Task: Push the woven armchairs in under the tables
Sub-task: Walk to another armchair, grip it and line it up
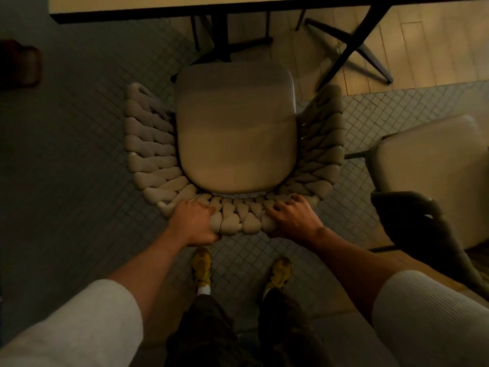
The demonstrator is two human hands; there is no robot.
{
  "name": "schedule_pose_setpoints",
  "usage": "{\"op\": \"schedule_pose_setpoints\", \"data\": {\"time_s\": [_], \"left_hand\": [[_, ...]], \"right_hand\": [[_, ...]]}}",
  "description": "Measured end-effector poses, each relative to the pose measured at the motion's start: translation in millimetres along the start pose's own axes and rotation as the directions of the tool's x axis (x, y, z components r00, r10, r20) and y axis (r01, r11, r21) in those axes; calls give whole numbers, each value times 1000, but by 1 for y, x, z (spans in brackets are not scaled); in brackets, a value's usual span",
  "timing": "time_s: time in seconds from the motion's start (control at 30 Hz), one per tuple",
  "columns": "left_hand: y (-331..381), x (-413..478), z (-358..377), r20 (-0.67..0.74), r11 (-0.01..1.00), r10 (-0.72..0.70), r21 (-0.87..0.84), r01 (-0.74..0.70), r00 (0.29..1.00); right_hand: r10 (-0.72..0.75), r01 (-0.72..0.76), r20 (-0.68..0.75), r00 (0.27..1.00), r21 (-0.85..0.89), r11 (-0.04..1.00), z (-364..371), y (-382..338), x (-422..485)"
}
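Observation:
A woven armchair [148, 144] with thick beige braided rope round its back and arms and a smooth tan seat cushion [235, 128] stands on the tiled floor right below me. My left hand [194, 221] grips the left part of the back rim, fingers curled over the weave. My right hand [292, 217] grips the right part of the same rim. The pale table [185, 4] with a dark edge lies across the top of the view, and the seat's front edge stops a little short of it. Its dark base [225, 41] stands ahead of the seat.
A second armchair [436, 168] stands at the right with a dark garment [418, 223] draped over its back. Another table's dark crossed legs [354, 46] stand on wooden flooring at the upper right. A dark brown object [19, 64] sits at the left edge. My yellow shoes [202, 268] are behind the chair.

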State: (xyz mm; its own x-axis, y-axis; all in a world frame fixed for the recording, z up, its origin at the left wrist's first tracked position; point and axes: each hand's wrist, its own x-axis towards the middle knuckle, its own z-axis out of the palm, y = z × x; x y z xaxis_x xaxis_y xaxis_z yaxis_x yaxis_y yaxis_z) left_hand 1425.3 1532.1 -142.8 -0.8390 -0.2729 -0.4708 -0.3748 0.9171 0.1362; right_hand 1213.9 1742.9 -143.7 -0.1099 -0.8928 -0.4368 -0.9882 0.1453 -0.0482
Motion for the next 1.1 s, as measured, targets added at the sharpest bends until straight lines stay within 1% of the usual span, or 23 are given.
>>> {"op": "schedule_pose_setpoints", "data": {"time_s": [0.23, 0.47, 0.6, 0.73, 0.9, 1.1], "left_hand": [[-9, 10, -3, 20, 996, 42, 82, -43, 999], [-19, 37, -16, -12, 992, 51, 120, -49, 999], [-30, 52, -24, -17, 990, 52, 131, -50, 998], [-37, 60, -34, -61, 985, 76, 158, -66, 995], [-49, 73, -43, -75, 986, 70, 158, -57, 995], [-60, 86, -56, -80, 987, 63, 153, -50, 995]], "right_hand": [[-49, 49, 1, 999, 28, 998, 0, 13, 8], [-36, 38, -148, 988, 14, 999, -9, 43, 25], [-16, 15, -130, 991, -4, 1000, -18, 52, 41], [-16, 15, -107, 994, -18, 1000, -22, 57, 56], [7, -9, -107, 994, -22, 1000, -30, 63, 73], [-2, 1, -121, 993, -6, 1000, -39, 69, 89]]}}
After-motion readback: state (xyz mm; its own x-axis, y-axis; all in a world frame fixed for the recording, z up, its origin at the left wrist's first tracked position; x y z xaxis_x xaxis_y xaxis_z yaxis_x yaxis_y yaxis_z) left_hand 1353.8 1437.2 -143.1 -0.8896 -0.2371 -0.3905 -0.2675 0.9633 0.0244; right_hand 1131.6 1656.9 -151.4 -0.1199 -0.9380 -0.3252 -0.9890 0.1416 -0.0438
